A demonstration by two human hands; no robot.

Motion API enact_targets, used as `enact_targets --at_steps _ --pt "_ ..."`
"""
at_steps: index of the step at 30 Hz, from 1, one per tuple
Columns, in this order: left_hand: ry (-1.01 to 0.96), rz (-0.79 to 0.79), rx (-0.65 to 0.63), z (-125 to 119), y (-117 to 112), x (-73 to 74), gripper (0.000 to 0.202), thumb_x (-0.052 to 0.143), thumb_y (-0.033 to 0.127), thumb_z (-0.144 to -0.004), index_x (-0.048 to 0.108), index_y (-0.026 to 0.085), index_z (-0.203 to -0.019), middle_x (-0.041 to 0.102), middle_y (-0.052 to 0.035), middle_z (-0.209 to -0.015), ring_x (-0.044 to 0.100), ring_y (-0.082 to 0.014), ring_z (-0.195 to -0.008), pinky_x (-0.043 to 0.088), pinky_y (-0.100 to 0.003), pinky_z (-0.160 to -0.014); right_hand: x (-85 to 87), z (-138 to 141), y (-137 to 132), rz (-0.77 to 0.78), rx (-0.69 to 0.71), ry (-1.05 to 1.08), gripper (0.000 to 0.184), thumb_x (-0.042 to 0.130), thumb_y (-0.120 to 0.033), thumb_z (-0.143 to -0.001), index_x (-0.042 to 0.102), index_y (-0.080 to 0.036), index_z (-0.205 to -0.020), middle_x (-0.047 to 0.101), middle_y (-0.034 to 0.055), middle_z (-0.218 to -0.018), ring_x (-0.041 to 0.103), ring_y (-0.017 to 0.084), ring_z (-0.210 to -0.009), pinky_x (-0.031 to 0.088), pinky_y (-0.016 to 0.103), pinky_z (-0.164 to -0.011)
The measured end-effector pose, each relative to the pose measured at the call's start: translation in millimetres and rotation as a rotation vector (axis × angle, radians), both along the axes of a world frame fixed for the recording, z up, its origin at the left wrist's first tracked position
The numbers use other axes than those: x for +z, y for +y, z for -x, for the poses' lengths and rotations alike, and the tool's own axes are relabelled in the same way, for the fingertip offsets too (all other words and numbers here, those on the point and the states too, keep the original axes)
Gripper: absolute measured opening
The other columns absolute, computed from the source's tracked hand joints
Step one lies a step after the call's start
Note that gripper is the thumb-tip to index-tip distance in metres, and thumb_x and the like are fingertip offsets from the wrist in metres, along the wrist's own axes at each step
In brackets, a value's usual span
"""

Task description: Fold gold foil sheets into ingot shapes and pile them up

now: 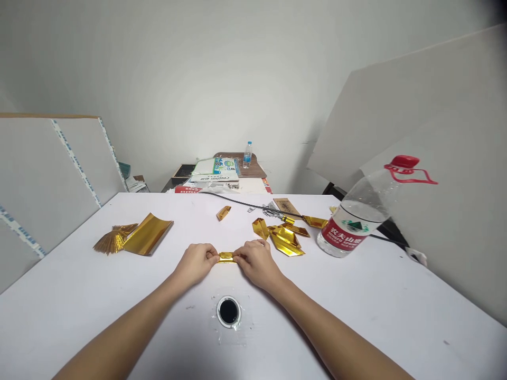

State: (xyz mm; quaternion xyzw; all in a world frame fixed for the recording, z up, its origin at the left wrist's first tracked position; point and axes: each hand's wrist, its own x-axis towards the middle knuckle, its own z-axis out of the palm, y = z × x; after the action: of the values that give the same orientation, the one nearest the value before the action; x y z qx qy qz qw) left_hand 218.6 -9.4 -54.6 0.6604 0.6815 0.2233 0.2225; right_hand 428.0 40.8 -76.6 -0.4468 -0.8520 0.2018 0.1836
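Note:
My left hand (pixel 197 262) and my right hand (pixel 255 260) rest on the white table (pixel 79 295), each pinching one end of a small folded gold foil piece (pixel 227 257) that lies between them. Both hands have their fingers curled closed on it. A stack of gold foil sheets (pixel 137 236) lies to the left. Several folded gold pieces (pixel 283 235) lie just beyond my right hand, and a single folded gold piece (pixel 223 212) sits farther back.
A large water bottle (pixel 362 216) with a red cap stands at the right. A round cable hole (pixel 228 311) is in the table near me. A black cable (pixel 245 202) runs along the back edge. Books and a small bottle (pixel 247 154) sit on furniture behind.

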Motion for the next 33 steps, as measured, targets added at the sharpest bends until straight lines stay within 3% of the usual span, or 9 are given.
enact_targets --at_steps 18,24,28,33 --pt "0.057 0.058 0.114 -4 5 8.4 0.013 0.069 0.03 -0.083 0.08 0.022 -0.082 0.079 -0.0038 -0.09 0.069 -0.0195 -0.083 0.04 -0.028 -0.072 -2.3 9 -4 -0.031 -0.09 -0.058 0.027 0.054 -0.021 -0.102 0.08 -0.027 -0.107 0.069 0.0072 -0.101 0.058 0.022 -0.104 0.025 0.046 -0.104" --pt "0.065 0.059 0.107 -4 3 8.2 0.013 0.07 0.033 -0.084 0.078 0.022 -0.083 0.079 -0.003 -0.089 0.068 -0.019 -0.083 0.039 -0.027 -0.07 -15.7 7 -2 -0.209 0.097 -0.024 0.044 0.05 -0.012 -0.102 0.075 -0.04 -0.125 0.065 0.0083 -0.104 0.052 0.022 -0.108 0.028 0.044 -0.1" --pt "0.065 0.056 0.097 -2 5 6.2 0.012 0.07 0.033 -0.084 0.077 0.024 -0.083 0.078 -0.0017 -0.088 0.068 -0.0185 -0.083 0.039 -0.026 -0.07 -23.0 4 3 -0.393 0.24 -0.022 0.046 0.055 -0.014 -0.101 0.072 -0.047 -0.128 0.064 0.0066 -0.123 0.046 0.024 -0.121 0.028 0.046 -0.105" --pt "0.055 0.051 0.092 0 7 2.7 0.011 0.071 0.032 -0.084 0.077 0.023 -0.084 0.078 -0.002 -0.089 0.068 -0.0188 -0.084 0.038 -0.026 -0.071 -16.3 -1 2 -0.357 0.262 -0.1 0.042 0.052 -0.022 -0.105 0.072 -0.053 -0.126 0.064 0.0036 -0.129 0.045 0.026 -0.123 0.028 0.051 -0.107"
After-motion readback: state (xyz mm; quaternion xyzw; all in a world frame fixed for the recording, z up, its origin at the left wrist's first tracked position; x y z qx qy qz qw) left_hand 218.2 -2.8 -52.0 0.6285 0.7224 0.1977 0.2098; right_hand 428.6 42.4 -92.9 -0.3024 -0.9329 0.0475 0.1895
